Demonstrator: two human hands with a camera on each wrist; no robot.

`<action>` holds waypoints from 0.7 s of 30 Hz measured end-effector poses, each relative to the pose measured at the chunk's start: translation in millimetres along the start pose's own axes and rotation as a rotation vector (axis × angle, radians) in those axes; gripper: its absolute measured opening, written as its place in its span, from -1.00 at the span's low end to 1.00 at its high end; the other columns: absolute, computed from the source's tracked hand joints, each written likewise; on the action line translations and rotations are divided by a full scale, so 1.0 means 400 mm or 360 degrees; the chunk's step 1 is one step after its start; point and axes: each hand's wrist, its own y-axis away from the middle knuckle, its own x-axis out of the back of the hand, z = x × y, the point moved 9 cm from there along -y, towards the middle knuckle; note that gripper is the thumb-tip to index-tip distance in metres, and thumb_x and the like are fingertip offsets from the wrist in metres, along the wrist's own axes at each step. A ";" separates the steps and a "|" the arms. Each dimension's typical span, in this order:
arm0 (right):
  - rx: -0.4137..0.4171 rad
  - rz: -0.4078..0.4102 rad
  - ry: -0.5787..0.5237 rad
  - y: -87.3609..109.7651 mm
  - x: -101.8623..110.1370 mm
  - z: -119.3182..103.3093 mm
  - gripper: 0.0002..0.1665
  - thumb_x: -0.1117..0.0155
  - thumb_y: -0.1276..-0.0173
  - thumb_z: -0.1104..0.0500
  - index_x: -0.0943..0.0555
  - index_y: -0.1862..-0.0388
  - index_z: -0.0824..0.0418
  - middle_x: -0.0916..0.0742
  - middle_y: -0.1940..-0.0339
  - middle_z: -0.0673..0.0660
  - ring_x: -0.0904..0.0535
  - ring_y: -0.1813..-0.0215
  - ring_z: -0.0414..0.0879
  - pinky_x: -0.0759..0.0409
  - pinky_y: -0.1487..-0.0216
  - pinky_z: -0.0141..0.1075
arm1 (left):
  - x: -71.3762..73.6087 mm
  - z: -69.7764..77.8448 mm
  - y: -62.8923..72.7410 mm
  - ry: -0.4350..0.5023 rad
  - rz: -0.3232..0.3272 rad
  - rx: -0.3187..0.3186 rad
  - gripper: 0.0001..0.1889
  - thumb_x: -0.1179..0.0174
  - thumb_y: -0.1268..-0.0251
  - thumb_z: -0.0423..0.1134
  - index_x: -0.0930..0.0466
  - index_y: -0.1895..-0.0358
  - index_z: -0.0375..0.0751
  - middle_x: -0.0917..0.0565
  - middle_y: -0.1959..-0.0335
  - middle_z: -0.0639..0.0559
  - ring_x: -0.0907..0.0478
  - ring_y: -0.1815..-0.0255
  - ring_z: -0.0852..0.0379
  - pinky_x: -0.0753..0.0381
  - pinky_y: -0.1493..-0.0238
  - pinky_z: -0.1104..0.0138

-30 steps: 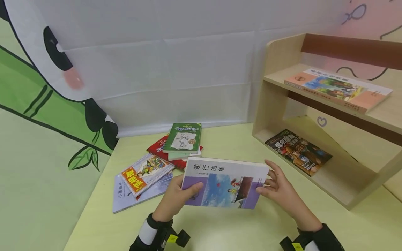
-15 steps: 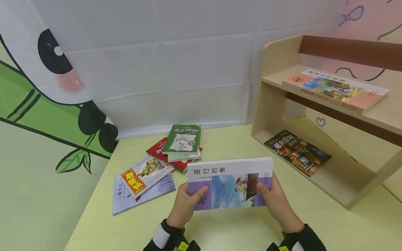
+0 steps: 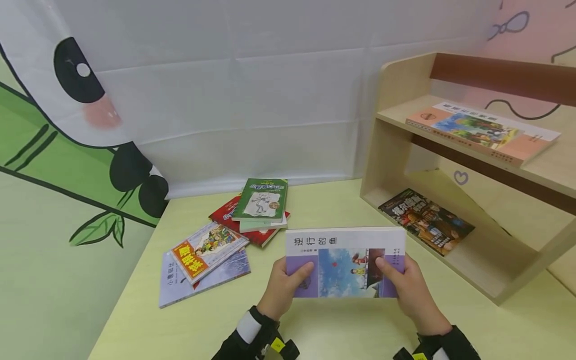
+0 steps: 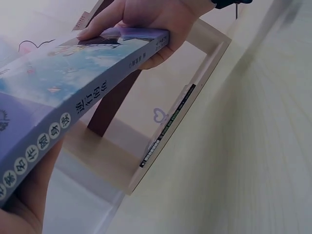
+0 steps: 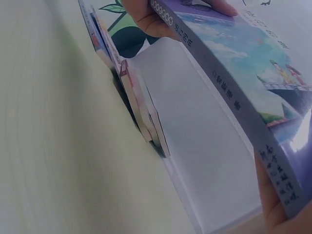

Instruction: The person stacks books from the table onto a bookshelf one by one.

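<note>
A purple and white book [image 3: 346,265] with a blue picture on its cover is held up above the table, cover facing the head camera. My left hand [image 3: 283,290] grips its left end, thumb lying on the cover. At the opposite end my right hand [image 3: 411,290] holds it the same way, with the thumb over the picture's edge. In the left wrist view the book's grey-purple spine [image 4: 92,97] shows lettering, and the right hand [image 4: 156,22] is at the far end. The right wrist view shows the spine [image 5: 224,87] too, with the left hand [image 5: 146,17] beyond.
A wooden shelf [image 3: 393,155] stands at the right. An orange and white book [image 3: 483,132] lies on its upper level, a dark book [image 3: 426,221] on the lower. Left on the table are a green book [image 3: 261,200] over a red book [image 3: 225,212], and a comic-style book [image 3: 209,250] over a lilac book [image 3: 168,285].
The right hand, at first only touching the book's edge with its fingertips, has closed round that end. Both hands and the book have shifted right, and the book has levelled out.
</note>
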 end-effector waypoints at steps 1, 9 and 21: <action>-0.0021 0.0030 -0.0004 0.000 0.008 0.004 -0.72 -0.07 -0.50 0.27 -0.56 0.07 -0.12 -0.75 0.28 -0.04 -0.71 0.29 -0.09 -0.68 0.36 -0.19 | -0.006 -0.005 -0.006 -0.0007 -0.0005 0.0012 -0.60 -0.23 -0.33 -0.24 -0.52 -0.19 -0.33 -0.71 0.15 -0.07 -0.68 0.25 0.09 -0.66 0.22 0.18; -0.0126 0.0186 -0.0030 -0.001 0.072 0.034 -0.74 -0.11 -0.49 0.23 -0.58 0.13 -0.18 -0.74 0.32 -0.06 -0.70 0.35 -0.12 -0.67 0.42 -0.23 | -0.049 -0.034 -0.052 -0.0034 -0.0023 0.0076 -0.63 -0.25 -0.32 -0.19 -0.58 -0.13 -0.27 -0.71 0.20 -0.10 -0.66 0.32 0.12 -0.65 0.28 0.25; -0.0298 0.0314 -0.0114 -0.005 0.168 0.085 -0.79 -0.12 -0.49 0.13 -0.59 0.24 -0.23 -0.71 0.39 -0.12 -0.65 0.40 -0.19 -0.64 0.43 -0.29 | -0.125 -0.091 -0.134 -0.0091 -0.0050 0.0241 -0.63 -0.27 -0.29 -0.05 -0.62 -0.09 -0.11 -0.69 0.26 -0.03 -0.63 0.33 0.13 -0.64 0.30 0.23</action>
